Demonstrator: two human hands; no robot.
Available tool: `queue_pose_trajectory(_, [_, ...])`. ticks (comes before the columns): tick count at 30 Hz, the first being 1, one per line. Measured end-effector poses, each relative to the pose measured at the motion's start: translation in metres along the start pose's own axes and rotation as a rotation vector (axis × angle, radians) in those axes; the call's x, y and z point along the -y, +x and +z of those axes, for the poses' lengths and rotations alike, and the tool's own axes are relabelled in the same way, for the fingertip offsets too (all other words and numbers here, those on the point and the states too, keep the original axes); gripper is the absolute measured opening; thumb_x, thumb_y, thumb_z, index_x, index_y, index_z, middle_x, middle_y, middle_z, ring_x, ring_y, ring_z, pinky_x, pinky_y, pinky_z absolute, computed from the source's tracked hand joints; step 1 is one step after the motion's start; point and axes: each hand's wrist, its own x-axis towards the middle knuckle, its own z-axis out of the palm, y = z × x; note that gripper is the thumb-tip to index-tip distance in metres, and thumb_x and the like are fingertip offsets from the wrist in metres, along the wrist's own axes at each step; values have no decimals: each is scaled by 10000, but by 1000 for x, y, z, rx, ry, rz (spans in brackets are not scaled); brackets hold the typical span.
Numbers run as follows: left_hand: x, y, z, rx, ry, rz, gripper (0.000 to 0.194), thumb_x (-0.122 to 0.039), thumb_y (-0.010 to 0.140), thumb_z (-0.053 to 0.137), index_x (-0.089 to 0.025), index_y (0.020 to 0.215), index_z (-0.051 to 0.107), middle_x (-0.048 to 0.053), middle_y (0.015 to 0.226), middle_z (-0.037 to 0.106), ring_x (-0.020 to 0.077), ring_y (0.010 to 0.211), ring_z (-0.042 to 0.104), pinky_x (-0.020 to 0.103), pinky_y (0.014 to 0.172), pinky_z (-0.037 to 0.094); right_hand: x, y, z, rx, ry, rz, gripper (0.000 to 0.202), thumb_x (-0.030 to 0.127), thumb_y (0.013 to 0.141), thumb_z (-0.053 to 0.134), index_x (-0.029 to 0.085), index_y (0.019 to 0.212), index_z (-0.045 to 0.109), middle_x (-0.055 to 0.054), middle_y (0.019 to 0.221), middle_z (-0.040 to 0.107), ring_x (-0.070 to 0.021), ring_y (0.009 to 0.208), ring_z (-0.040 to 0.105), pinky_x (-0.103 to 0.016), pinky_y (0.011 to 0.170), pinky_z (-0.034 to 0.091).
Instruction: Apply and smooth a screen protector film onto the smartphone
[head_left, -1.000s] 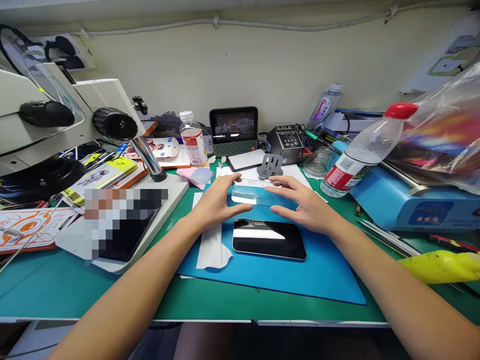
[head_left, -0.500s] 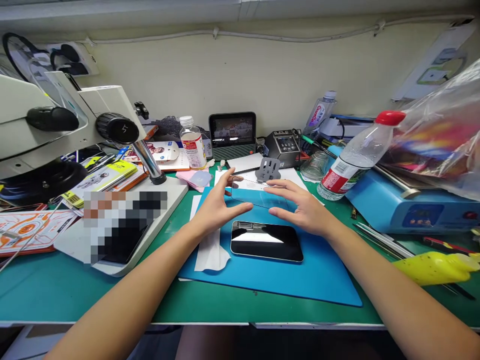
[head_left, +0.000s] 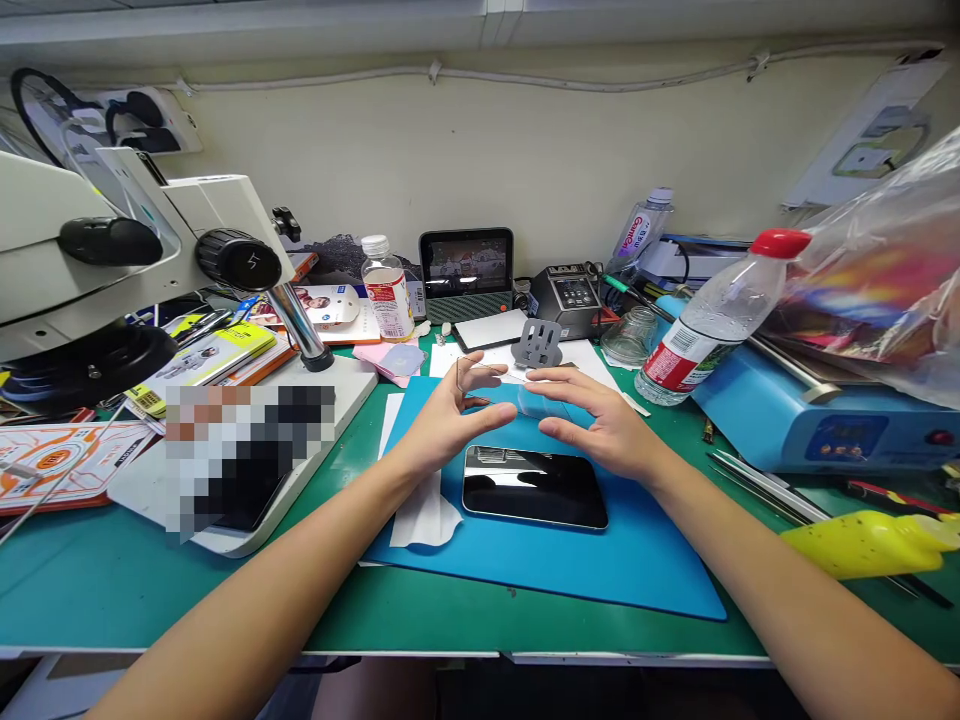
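A clear, thin-edged sheet (head_left: 551,405) is held up between both hands above the blue mat (head_left: 630,565). My left hand (head_left: 457,415) grips its left end, fingers curved round the edge. At its right end, my right hand (head_left: 596,415) has thumb and fingers bent about the edge. Just below the hands, a black phone (head_left: 534,488) lies face up on the mat, its screen reflecting light. White tissue (head_left: 425,512) lies left of the phone.
A microscope (head_left: 240,260) stands at the left. At the right are a red-capped bottle (head_left: 694,345), a blue machine (head_left: 810,420) and a yellow bottle (head_left: 862,542). Behind the mat stand a grey holder (head_left: 538,343) and a small screen (head_left: 466,265).
My left hand has shifted slightly right and its fingers have curled further over the sheet. The sheet has tilted and moved a little right and down. The phone stays put.
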Motion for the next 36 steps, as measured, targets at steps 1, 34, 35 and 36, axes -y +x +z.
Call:
queue_pose_trajectory(1, [-1, -1, 1, -1, 16, 8, 742, -489, 822, 751, -244, 1426, 396, 150, 1457, 566, 278, 1356, 533, 447, 1055, 493, 1, 0, 1, 21, 2, 8, 430, 518, 913, 653, 356, 1310, 672, -70, 1402, 630, -306, 1321, 576, -544, 1121, 461])
queue_pose_trajectory(34, [-20, -6, -12, 61, 1067, 516, 777, -453, 845, 741, -118, 1466, 417, 148, 1322, 671, 311, 1137, 594, 459, 988, 481, 23, 4, 4, -173, -441, -410, 569, 352, 869, 749, 261, 1398, 560, -143, 1511, 520, -362, 1371, 504, -579, 1115, 453])
queue_pose_trajectory(35, [-20, -6, -12, 74, 1057, 504, 818, -469, 842, 744, -113, 1485, 386, 155, 1318, 671, 312, 1148, 591, 457, 992, 481, 20, 4, 4, -132, -416, -372, 654, 376, 872, 746, 254, 1463, 495, -155, 1492, 538, -355, 1364, 514, -572, 1113, 459])
queue_pose_trajectory(36, [-21, -6, -12, 89, 1047, 490, 849, -482, 838, 748, -109, 1497, 363, 162, 1321, 666, 312, 1163, 587, 457, 1002, 479, 18, 5, 3, -93, -387, -335, 706, 396, 874, 742, 251, 1500, 450, -158, 1470, 558, -346, 1353, 529, -560, 1109, 467])
